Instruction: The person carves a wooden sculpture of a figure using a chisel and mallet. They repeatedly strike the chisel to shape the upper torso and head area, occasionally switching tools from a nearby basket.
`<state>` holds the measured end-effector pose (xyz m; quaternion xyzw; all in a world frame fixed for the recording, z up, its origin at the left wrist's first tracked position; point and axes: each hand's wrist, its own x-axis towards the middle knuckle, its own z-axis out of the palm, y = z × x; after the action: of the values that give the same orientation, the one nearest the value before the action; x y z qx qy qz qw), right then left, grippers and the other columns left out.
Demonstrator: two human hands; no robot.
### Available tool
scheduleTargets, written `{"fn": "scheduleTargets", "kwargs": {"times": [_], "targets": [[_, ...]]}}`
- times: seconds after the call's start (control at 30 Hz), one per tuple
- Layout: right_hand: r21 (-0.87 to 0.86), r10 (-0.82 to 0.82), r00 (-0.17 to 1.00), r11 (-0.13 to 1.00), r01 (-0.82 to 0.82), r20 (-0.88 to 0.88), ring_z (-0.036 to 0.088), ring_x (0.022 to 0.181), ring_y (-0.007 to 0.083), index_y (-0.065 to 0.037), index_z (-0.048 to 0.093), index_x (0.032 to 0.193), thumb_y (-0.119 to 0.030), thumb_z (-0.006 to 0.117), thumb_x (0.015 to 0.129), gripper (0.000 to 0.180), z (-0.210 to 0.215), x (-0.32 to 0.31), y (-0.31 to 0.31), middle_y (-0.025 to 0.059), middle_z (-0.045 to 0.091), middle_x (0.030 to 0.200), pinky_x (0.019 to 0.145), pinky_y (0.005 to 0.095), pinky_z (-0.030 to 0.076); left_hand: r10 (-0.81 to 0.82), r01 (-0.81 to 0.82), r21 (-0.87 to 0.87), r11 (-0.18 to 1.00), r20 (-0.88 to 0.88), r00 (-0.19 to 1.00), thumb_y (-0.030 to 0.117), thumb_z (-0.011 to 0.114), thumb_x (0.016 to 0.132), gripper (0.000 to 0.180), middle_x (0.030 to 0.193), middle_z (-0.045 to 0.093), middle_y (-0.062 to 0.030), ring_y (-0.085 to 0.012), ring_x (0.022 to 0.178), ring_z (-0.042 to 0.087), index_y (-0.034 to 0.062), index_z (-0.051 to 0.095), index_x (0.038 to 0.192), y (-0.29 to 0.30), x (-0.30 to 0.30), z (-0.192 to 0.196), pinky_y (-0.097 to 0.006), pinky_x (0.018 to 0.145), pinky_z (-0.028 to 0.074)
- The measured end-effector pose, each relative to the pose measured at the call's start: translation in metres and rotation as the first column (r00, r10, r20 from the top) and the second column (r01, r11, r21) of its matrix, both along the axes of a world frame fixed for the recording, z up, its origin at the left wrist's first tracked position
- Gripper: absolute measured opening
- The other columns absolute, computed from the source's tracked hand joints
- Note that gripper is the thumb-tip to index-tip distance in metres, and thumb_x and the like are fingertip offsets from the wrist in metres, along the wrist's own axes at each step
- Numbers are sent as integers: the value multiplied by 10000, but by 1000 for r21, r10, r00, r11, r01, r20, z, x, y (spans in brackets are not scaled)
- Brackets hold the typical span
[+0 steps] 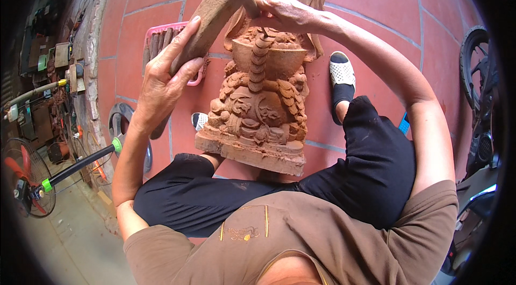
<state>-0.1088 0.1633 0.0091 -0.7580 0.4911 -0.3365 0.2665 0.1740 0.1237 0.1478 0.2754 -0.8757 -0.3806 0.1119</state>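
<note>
A wooden carving (258,107) with coin strings and layered relief stands between my knees, its squared base toward me. My left hand (166,73) is wrapped round the lower end of a thick, worn wooden mallet (223,8), which slants up to the right. Beside the mallet's upper part, my right hand (287,13) pinches a chisel by its wooden handle (251,8). The thin dark tip points down at the top of the carved coin string; whether it touches the wood cannot be made out. The far part of the carving is partly covered by the mallet and my right hand.
A pink basket (198,76) of wooden-handled tools sits on the red tiles left of the carving. A fan (27,177) stands at the far left near cluttered items along the wall. A motorbike wheel (474,65) is at the right edge.
</note>
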Motion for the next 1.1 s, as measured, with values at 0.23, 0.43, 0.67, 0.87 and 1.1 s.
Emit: {"fn": "scheduleTargets", "kwargs": {"times": [0.23, 0.43, 0.67, 0.87, 1.1], "targets": [[127, -49, 996, 990, 58, -72, 661, 801, 258, -29, 607, 1088, -251, 605, 954, 259, 0, -14, 13, 131, 688, 905, 749, 387, 523, 79, -64, 140, 988, -104, 991, 37, 630, 904, 572, 1398, 530, -139, -184, 1215, 539, 63, 443, 1444, 2, -3, 10, -333, 1013, 450], [135, -80, 996, 988, 75, 35, 664, 855, 234, -32, 626, 1077, -197, 591, 957, 206, 1, -10, 22, 111, 698, 962, 793, 368, 532, 70, -54, 102, 993, -169, 983, 19, 617, 903, 572, 1409, 514, -163, -198, 1231, 537, 55, 437, 1445, 2, 2, 11, -330, 1021, 443], [219, -122, 992, 967, 127, -36, 674, 882, 234, -41, 606, 1130, -203, 609, 948, 243, 7, -9, 22, 127, 706, 982, 807, 379, 536, -7, 8, 2, 1000, -161, 987, 3, 608, 896, 577, 1388, 537, -162, -207, 1223, 548, 53, 437, 1444, 3, -3, 11, -338, 1016, 447], [194, -116, 992, 973, 122, -42, 685, 826, 257, -14, 605, 1106, -209, 617, 946, 252, 6, -4, 25, 142, 712, 953, 772, 387, 542, -49, 34, -86, 996, -180, 982, -7, 616, 886, 581, 1352, 568, -167, -211, 1184, 575, 41, 441, 1438, 6, -8, 14, -339, 990, 461], [128, -70, 998, 989, 70, -4, 675, 811, 248, -19, 586, 1093, -215, 604, 952, 242, -1, -5, 25, 138, 698, 914, 747, 382, 532, -92, 89, -83, 993, -27, 995, -7, 614, 898, 584, 1383, 539, -152, -200, 1199, 556, 41, 424, 1449, 7, -12, 4, -328, 995, 452]]}}
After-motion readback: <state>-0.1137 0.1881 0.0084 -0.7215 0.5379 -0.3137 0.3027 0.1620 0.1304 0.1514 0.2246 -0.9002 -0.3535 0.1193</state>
